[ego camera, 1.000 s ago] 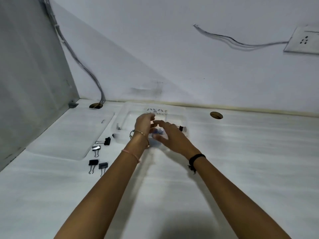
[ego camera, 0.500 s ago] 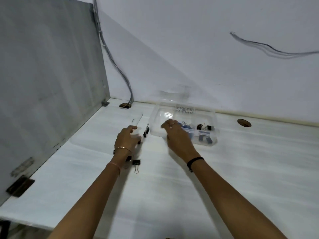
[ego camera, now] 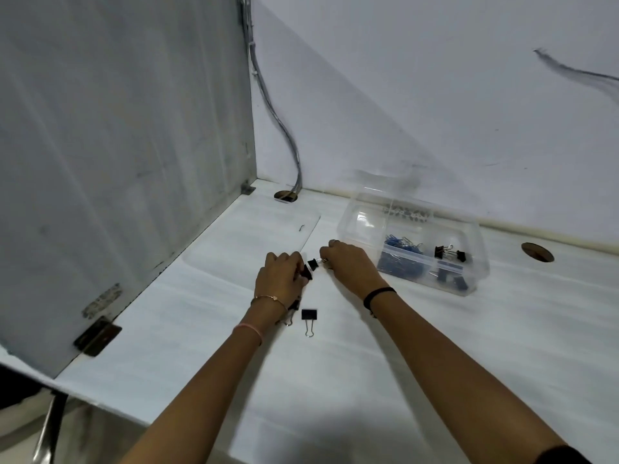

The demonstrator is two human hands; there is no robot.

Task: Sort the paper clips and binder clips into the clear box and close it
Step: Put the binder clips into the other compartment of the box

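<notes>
The clear box (ego camera: 348, 222) stands open on the white desk, right of my hands. It holds blue paper clips (ego camera: 403, 249) in one compartment and black binder clips (ego camera: 447, 252) in another. My left hand (ego camera: 279, 274) is closed on a black binder clip (ego camera: 306, 272). My right hand (ego camera: 350, 264) pinches another black binder clip (ego camera: 315, 262) by its wire handles. One more binder clip (ego camera: 308, 316) lies loose on the desk near my left wrist, and a further one (ego camera: 289, 318) is partly hidden under that wrist.
The flat clear lid (ego camera: 261, 236) lies on the desk left of the box. A grey partition (ego camera: 117, 145) walls the left side. Cable holes (ego camera: 285, 195) (ego camera: 537, 252) open near the back wall. The desk's front edge drops off at the lower left.
My right hand left the box and came left to the binder clips beside my left hand. Both hands have closed on clips. The view has shifted left.
</notes>
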